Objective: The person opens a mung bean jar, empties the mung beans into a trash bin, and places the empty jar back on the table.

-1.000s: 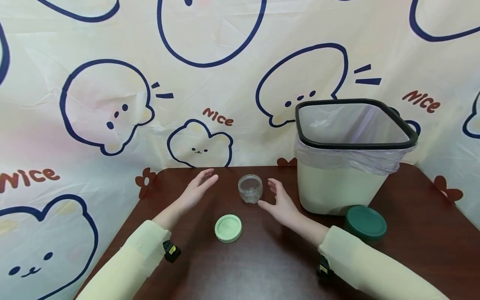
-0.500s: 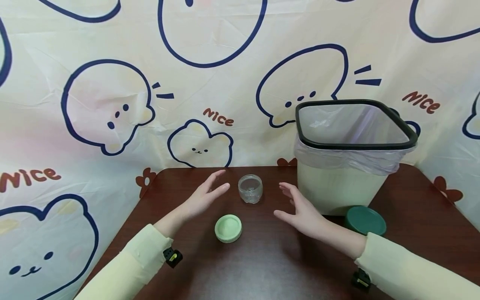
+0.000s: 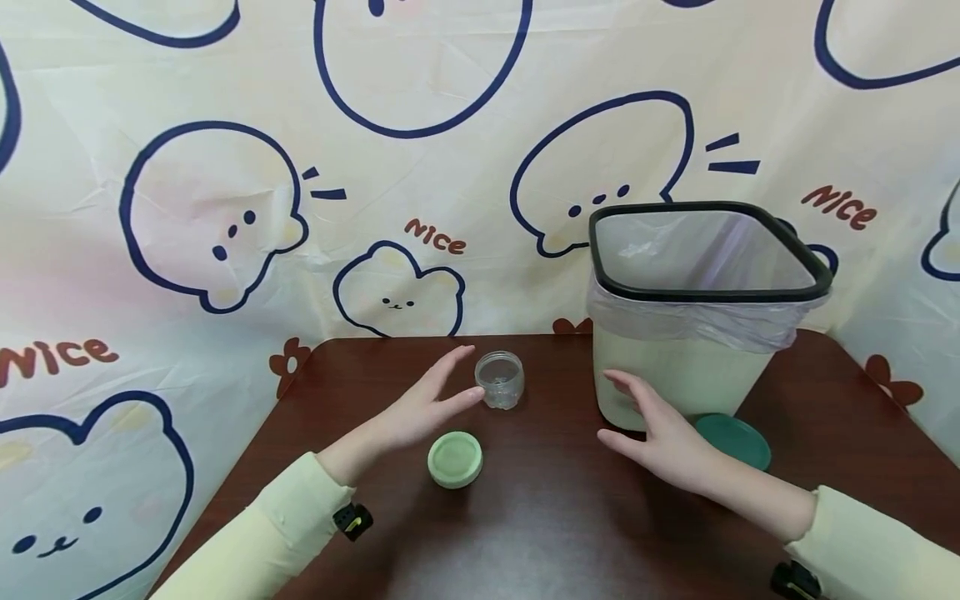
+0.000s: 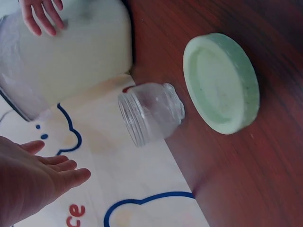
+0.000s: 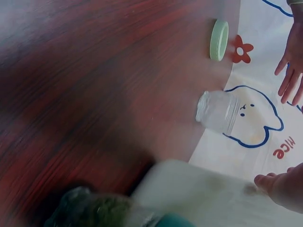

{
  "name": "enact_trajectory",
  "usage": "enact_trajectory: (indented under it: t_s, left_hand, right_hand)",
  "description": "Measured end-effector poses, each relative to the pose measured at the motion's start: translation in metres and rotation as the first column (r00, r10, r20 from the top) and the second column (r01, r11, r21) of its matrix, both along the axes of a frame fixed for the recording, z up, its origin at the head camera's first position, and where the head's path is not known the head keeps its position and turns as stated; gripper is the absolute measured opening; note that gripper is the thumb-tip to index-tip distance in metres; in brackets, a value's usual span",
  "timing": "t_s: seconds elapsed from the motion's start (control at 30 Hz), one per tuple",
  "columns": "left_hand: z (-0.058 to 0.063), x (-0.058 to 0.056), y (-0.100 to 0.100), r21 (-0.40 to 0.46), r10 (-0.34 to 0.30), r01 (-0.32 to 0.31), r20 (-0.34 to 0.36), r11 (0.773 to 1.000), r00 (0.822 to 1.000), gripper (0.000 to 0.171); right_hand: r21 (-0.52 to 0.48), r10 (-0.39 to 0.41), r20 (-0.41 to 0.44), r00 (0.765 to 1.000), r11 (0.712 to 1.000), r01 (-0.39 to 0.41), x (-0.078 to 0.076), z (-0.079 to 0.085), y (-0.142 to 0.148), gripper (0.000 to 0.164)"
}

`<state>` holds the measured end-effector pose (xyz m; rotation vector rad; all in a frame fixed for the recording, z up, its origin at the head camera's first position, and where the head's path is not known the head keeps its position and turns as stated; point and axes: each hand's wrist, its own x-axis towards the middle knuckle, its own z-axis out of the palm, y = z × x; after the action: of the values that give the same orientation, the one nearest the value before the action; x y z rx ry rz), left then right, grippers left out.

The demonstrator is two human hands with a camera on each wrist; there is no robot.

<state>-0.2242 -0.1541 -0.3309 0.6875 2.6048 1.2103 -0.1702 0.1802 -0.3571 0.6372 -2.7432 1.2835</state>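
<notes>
A small clear glass jar (image 3: 502,385) stands upright without a lid near the back of the table. My left hand (image 3: 422,410) reaches toward its left side, fingers extended and thumb apart, and the thumb tip overlaps the glass in the head view. In front of the jar lies a light green round lid (image 3: 455,461), hollow side up. My right hand (image 3: 667,442) hovers in front of the bin with its fingers spread and holds nothing. Partly behind that wrist shows a dark green lid (image 3: 738,442); the right wrist view shows it on a clear jar with green contents (image 5: 111,211).
A cream trash bin (image 3: 675,358) with a black rim and a plastic liner stands at the back right of the dark brown table (image 3: 540,533). Behind the table hangs a white cloth (image 3: 480,167) printed with cartoon bears.
My right hand has moved right, away from the clear jar to in front of the bin. My left hand has moved right, closer to the jar. The jar and light green lid have stayed put.
</notes>
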Motion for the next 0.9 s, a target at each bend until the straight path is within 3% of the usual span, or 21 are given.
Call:
enact_trajectory:
  t_s: [0.27,0.53,0.9]
  left_hand:
    - [0.002,0.008,0.014,0.003,-0.07,0.07,-0.016,0.998,0.997,0.077]
    - [0.004,0.01,0.03,0.023,-0.115,0.115,-0.017,0.993,0.993,0.075]
    - [0.001,0.011,0.054,-0.009,-0.195,0.194,-0.006,0.981,0.981,0.078]
  right_hand:
    - [0.044,-0.025,-0.044,0.999,0.999,0.027,0.009,0.004,0.019,0.072]
    - [0.076,-0.066,-0.088,0.994,0.994,0.073,0.02,0.004,0.04,0.069]
    - [0.054,-0.153,-0.083,0.985,0.986,0.157,0.031,-0.011,0.074,0.068]
